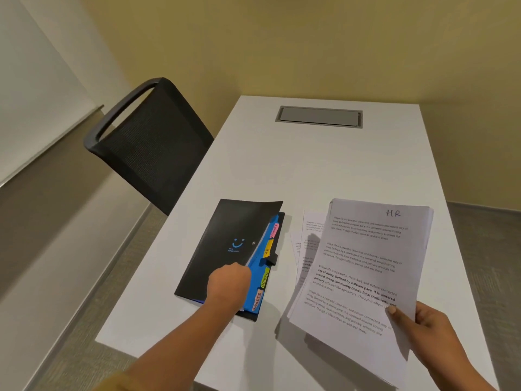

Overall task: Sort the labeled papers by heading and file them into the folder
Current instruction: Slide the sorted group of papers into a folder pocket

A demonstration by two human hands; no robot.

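A black folder [225,244] with a blue smiley lies on the white table [310,170], its cover slightly raised. Blue dividers [255,277] with pink, yellow, green and orange tabs stick out along its right edge. My left hand [228,283] rests at the cover's lower right edge, fingers tucked under it against the dividers. My right hand [423,320] holds a stack of printed papers [363,272] above the table, thumb on top; the top sheet is headed "HR". More printed sheets [308,235] lie on the table beneath the stack.
A black mesh chair [146,142] stands at the table's left side. A grey cable hatch [318,117] is set into the far end of the table. Yellow walls stand behind, and grey carpet surrounds the table.
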